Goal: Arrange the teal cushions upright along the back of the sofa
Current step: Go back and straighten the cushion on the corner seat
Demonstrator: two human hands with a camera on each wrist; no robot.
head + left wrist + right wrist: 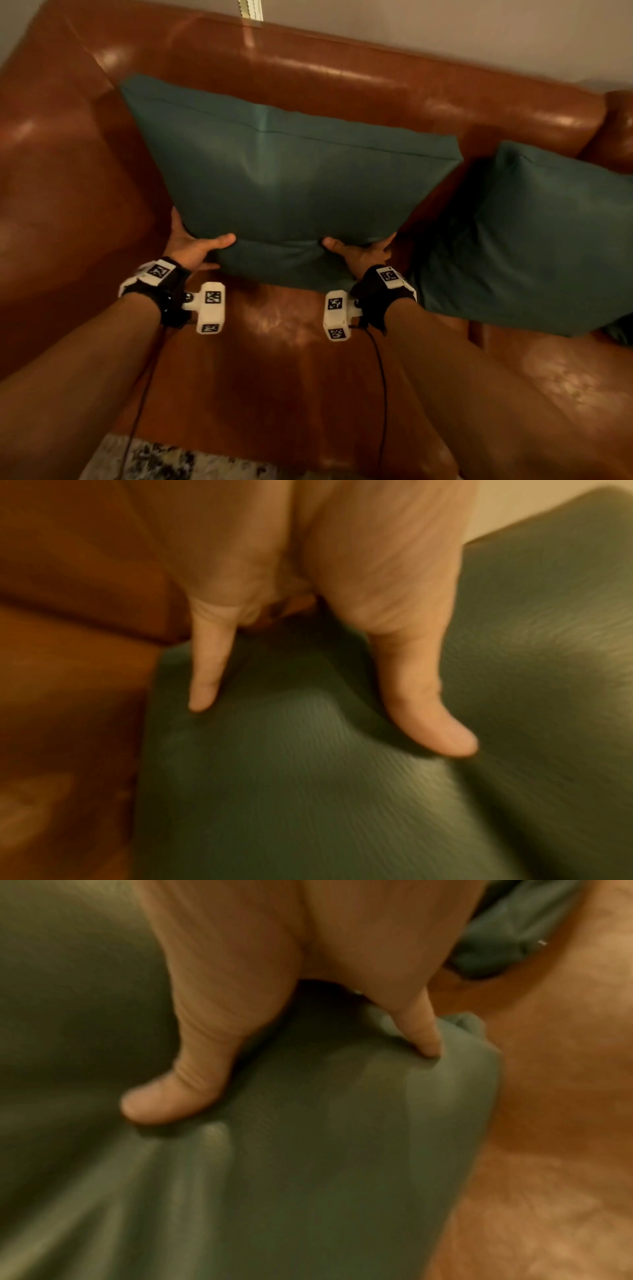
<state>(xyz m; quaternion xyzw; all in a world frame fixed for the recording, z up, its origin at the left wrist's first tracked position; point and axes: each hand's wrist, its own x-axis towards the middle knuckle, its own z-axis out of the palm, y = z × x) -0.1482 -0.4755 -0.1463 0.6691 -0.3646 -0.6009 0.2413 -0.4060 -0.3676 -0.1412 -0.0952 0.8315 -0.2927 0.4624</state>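
Observation:
A large teal cushion (284, 178) stands tilted above the seat of a brown leather sofa (308, 75), its top edge near the backrest. My left hand (197, 246) grips its lower left corner, thumb pressed into the front face. My right hand (359, 250) grips the lower right part the same way. Each wrist view shows a thumb and a finger dug into the teal cushion (308, 777) (308, 1150). A second teal cushion (534, 246) leans against the backrest to the right.
The sofa's left armrest (51, 188) rises close to the held cushion. Bare seat leather (274, 370) lies below my wrists. A patterned rug (164, 462) shows at the front edge. A pale wall (445, 31) stands behind the sofa.

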